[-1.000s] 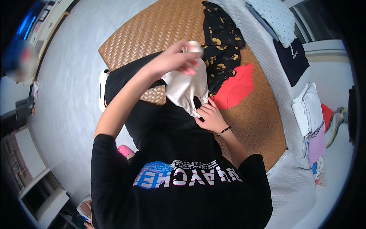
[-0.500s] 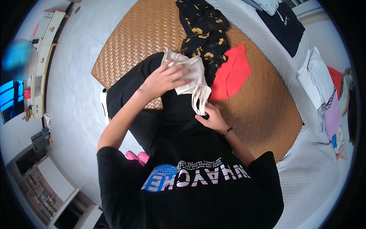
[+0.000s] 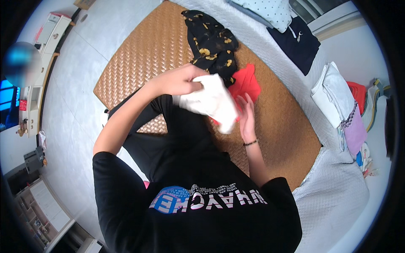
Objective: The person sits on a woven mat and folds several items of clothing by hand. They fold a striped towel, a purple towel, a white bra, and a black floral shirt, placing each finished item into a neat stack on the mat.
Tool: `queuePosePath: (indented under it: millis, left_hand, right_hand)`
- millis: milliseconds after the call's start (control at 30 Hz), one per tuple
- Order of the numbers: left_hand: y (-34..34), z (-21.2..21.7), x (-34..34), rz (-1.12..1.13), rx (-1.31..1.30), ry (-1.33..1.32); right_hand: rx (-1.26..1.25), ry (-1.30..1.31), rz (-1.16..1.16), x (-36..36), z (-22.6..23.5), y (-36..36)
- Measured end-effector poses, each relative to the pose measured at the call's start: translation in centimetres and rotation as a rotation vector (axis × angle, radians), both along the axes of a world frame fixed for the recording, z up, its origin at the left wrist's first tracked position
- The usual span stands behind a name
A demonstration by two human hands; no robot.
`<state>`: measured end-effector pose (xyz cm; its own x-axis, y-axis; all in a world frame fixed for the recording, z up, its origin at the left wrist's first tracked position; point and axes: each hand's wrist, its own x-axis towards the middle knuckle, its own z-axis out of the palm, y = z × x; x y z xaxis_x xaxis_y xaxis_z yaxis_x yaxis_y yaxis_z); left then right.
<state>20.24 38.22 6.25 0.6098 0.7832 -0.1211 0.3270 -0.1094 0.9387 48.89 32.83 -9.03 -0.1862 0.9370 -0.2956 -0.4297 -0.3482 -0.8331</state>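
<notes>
Partly, white cloth hides red cloth.

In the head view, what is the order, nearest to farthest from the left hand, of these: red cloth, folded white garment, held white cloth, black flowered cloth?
Nearest to the left hand first:
1. White cloth, in its grip
2. Black flowered cloth, just beyond
3. Red cloth, to its right
4. Folded white garment, far right

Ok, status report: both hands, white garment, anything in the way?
Left hand grips white garment, motion-blurred. Right hand open beside it, contact unclear. Nearby: red cloth on woven mat, partly hidden.
</notes>
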Motion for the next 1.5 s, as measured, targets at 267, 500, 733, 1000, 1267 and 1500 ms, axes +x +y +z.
queuePosePath:
  millis: [267,500,733,1000,1267,1500]
  left_hand:
    - [-2.6,0.9,0.0,0.461,-0.747,-0.445]
    - [-5.4,-2.3,-1.7,0.429,-0.610,-0.254]
    - [-6.4,-3.2,-1.2,0.518,-0.542,-0.364]
    - [-7.1,-5.2,-2.8,0.681,-0.758,-0.643]
    - [-6.8,-6.5,-4.4,0.627,-0.787,-0.446]
    - [-5.9,-9.7,-1.5,1.010,0.154,0.216]
  right_hand:
    - [-0.288,0.982,0.125,-8.5,-0.2,1.6]
    - [-0.447,1.071,0.208,-7.5,2.5,-1.9]
    - [-0.393,0.903,0.122,-6.0,4.8,-4.5]
    - [-0.430,0.467,0.205,-6.8,5.4,-1.9]
    - [-0.413,0.305,0.228,-6.5,8.8,1.0]
    - [-0.211,0.097,0.333,-10.7,13.9,11.0]
